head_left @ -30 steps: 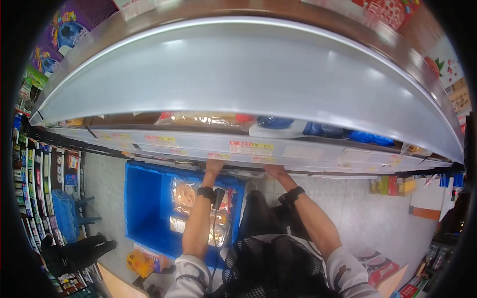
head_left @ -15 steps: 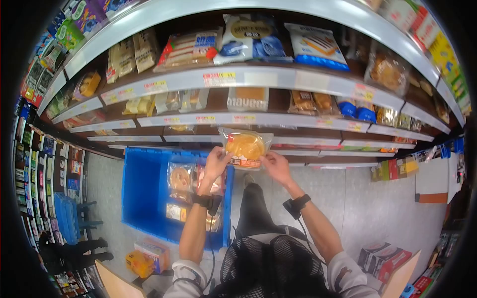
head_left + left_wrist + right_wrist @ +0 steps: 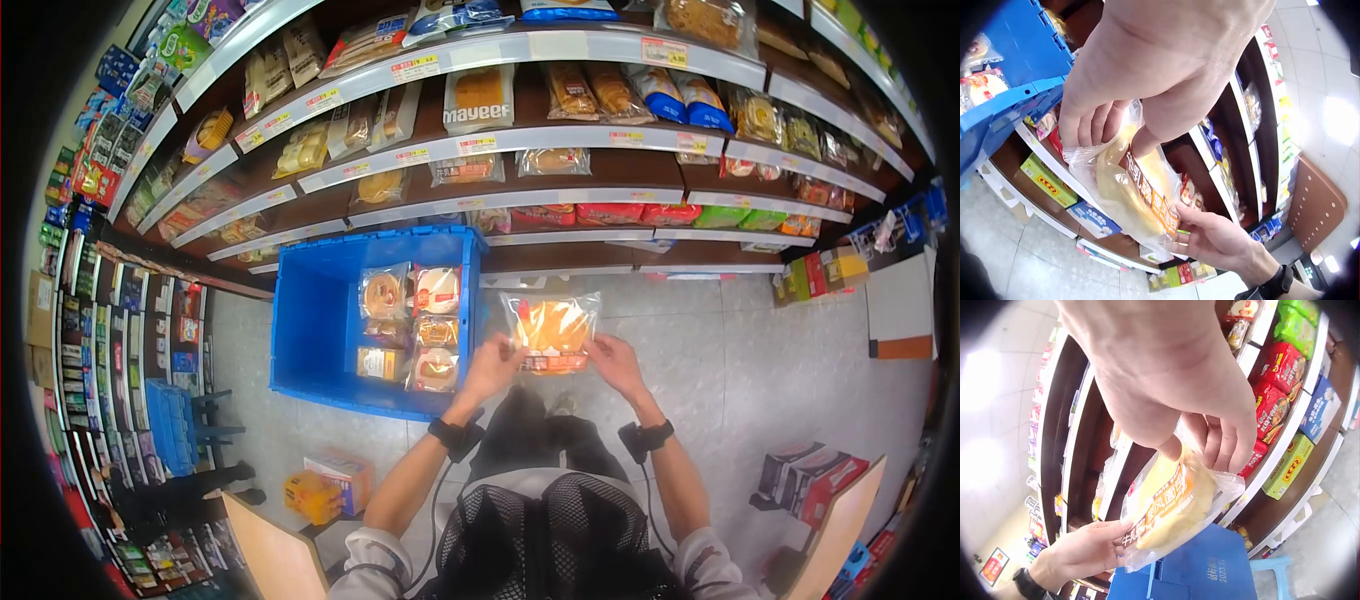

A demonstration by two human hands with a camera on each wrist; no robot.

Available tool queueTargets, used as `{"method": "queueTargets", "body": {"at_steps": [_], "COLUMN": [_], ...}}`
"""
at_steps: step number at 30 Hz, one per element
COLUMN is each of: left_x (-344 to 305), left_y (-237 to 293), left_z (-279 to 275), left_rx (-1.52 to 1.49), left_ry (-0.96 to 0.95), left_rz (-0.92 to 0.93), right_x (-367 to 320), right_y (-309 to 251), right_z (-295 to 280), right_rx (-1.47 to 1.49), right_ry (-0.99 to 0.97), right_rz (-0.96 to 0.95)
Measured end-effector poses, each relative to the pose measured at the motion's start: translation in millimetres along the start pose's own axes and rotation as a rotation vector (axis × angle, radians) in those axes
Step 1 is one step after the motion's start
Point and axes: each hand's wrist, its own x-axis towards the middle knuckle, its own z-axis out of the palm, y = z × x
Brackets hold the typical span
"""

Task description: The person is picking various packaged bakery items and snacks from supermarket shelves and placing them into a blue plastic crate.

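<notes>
Shelves [image 3: 130, 340] of packaged goods line the far left, with a blue stool [image 3: 170, 430] standing before them on a gray tiled floor [image 3: 245, 330]. A yellow bag [image 3: 313, 497] sits beside a printed box [image 3: 345, 478] on the floor. Next comes a blue crate [image 3: 320, 330], its wrapped baked goods [image 3: 384, 292] set in two columns toward the right side.

Just right of the crate, a person in a black mesh vest [image 3: 550, 530] holds up a clear bread package [image 3: 550, 330] — round golden loaf inside, orange-and-brown lettering across the front — above the floor. The left hand [image 3: 490, 368] pinches one edge, thumb in front and fingers behind; the right hand [image 3: 615, 362] is clamped on the opposite edge. Black bands [image 3: 455, 438] circle both wrists.

Behind the package, a tiered rack [image 3: 600, 140] carries bagged breads, with red and green packs lower down. Red-and-gray boxes [image 3: 815, 480] rest on the floor at right, yellow-and-green cartons [image 3: 822, 275] near the rack's end.
</notes>
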Motion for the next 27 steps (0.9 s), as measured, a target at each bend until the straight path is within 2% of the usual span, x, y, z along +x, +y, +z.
{"method": "queueTargets", "body": {"at_steps": [5,9,11,14,16,20,21,25,27], "left_x": [-33,-57,-73,-115,-139,-173,-178,-182,-174], "left_y": [5,-6,-16,-16,-36,-103,-115,-144,-152], "left_z": [8,-8,-31,-96,-133,-192,-205,-242,-258], "left_rx": [0.015,-0.106,-0.127,-0.158,-0.162,-0.293,-0.248,-0.263,-0.294], "left_ry": [-0.156,-0.163,-0.159,-0.145,-0.091,-0.012,-0.005,0.091,0.055], "left_rz": [-0.007,0.021,0.011,-0.031,0.029,0.011,-0.019,-0.051,-0.043], "right_x": [-57,-88,-99,-116,-130,-136,-138,-139,-140], "right_y": [10,5,-5,-49,-77,-117,-123,-162,-185], "right_z": [-2,21,39,84,119,192,210,258,271], "right_rx": [-0.07,-0.13,-0.111,-0.01,0.06,-0.025,-0.029,-0.071,-0.241], "right_ry": [0.016,0.011,0.0,-0.033,-0.059,-0.141,-0.168,-0.194,-0.213], "right_rz": [0.046,0.046,0.03,0.021,0.022,0.008,0.002,-0.021,-0.078]}}
